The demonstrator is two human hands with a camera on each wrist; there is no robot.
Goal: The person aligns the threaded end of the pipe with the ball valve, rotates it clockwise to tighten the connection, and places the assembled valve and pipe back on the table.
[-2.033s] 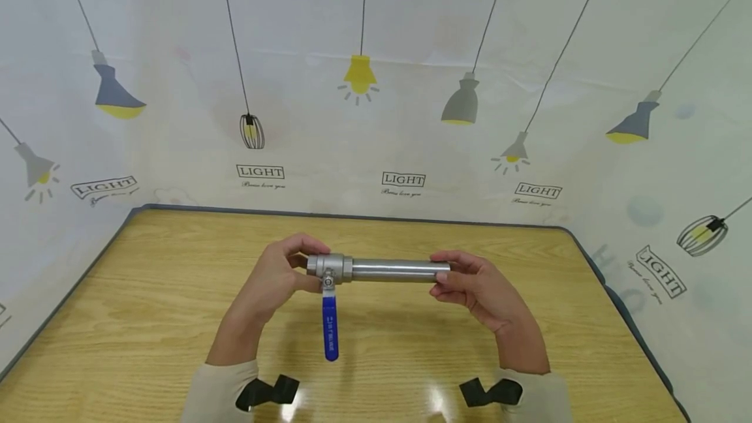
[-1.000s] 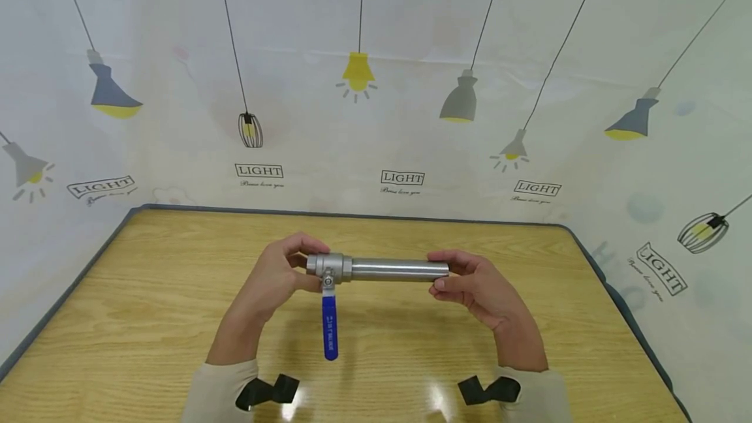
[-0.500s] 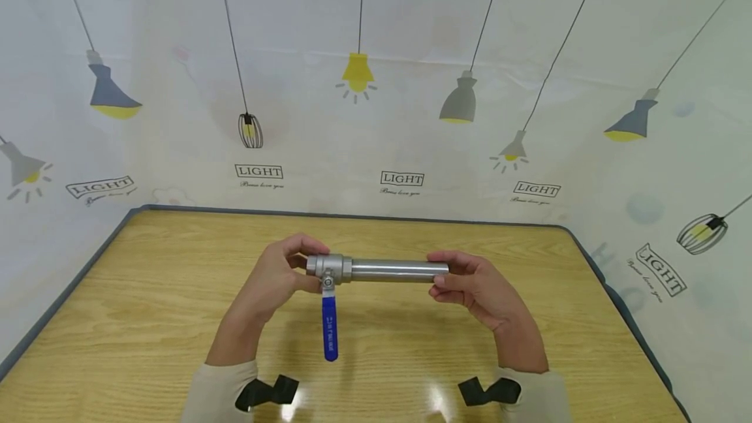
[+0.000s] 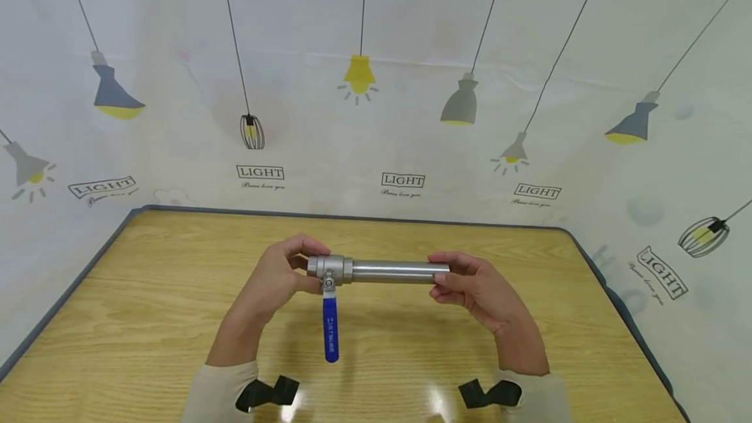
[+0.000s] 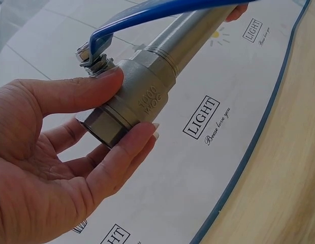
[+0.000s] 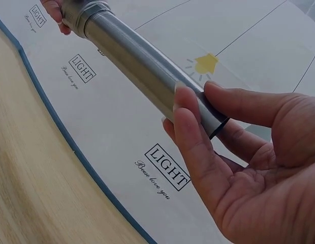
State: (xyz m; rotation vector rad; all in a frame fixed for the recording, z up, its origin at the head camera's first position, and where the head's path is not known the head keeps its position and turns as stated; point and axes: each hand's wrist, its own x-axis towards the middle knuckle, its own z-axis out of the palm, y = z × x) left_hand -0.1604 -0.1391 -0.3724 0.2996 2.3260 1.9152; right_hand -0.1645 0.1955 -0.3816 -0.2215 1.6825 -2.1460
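A silver ball valve (image 4: 331,267) with a blue lever handle (image 4: 331,330) is joined end to end with a smooth steel pipe (image 4: 393,271). My left hand (image 4: 276,279) pinches the valve body by its hexagonal end, thumb on the near side. The raised marking "1000 WOG" shows on the valve (image 5: 145,96) in the left wrist view. At the other end, my right hand (image 4: 478,286) grips the pipe between thumb and fingers. The pipe's open end (image 6: 218,127) shows in the right wrist view. Valve and pipe are held level above the table, the lever pointing toward me.
The wood-grain table (image 4: 147,318) has a dark blue-grey edge strip along its back and sides. Behind it stands a pale backdrop (image 4: 317,123) printed with hanging lamps and "LIGHT" labels. Black straps (image 4: 267,391) cross the sleeve cuffs.
Both hands keep their places on the valve and pipe. The right thumb lifts slightly off the pipe and settles back on it; the head view shifts a little.
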